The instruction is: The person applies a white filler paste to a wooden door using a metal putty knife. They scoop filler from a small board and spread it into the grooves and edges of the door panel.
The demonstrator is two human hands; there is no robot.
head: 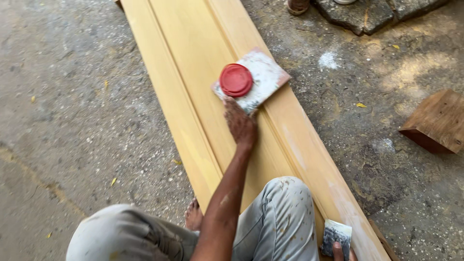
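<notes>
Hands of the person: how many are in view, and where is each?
2. The left hand rests on the long wooden panel, touching the square tile under the red lid. The right hand, bottom edge, holds a sanding block.

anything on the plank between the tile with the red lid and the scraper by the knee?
Head view: between the tile with the red lid and the scraper in the right hand, the plank is bare, only pale smears. The left hand touches the tile's near edge.

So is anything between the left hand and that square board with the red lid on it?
Nothing visible: the left hand already touches the near edge of the square board, which lies on the long yellow panel, red lid on top.
</notes>
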